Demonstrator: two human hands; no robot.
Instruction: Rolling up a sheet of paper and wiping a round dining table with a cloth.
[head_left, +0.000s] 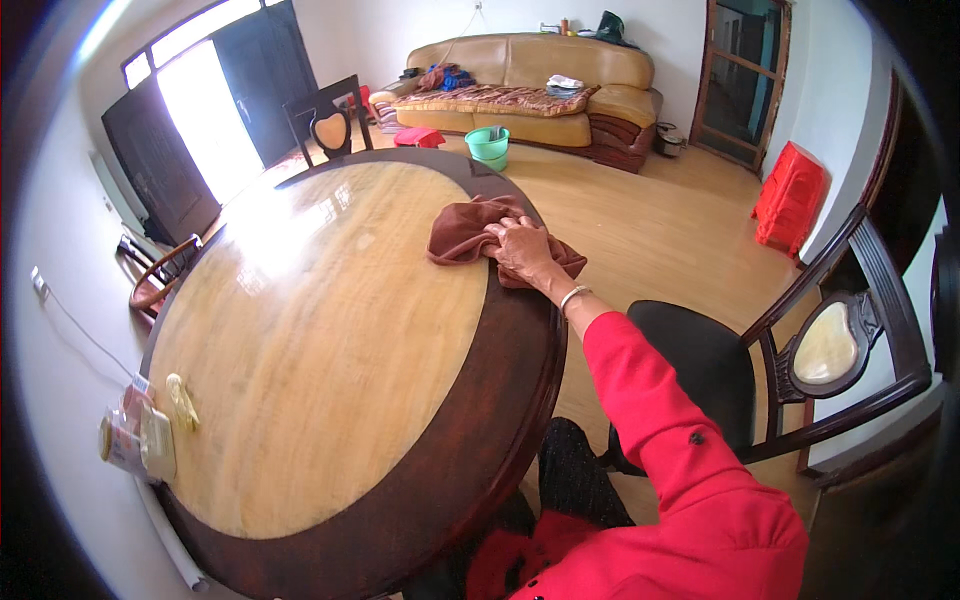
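My right hand [520,250] presses on a crumpled brown cloth [462,232] at the right side of the round table [330,350]. Its fingers are bent into the fabric, and the arm in a red sleeve reaches out from the lower right. The cloth lies partly on the pale, shiny centre and partly on the dark wooden rim [505,345], bunched up on both sides of the hand. A bangle circles the right wrist. My left hand is outside the picture.
Containers [135,440] and a crumpled yellowish wrapper [182,402] sit at the table's left edge. A dark chair [690,370] stands close on the right. Beyond are a green bucket [488,148], a tan sofa [500,75], stacked red stools [790,200] and another chair [330,120].
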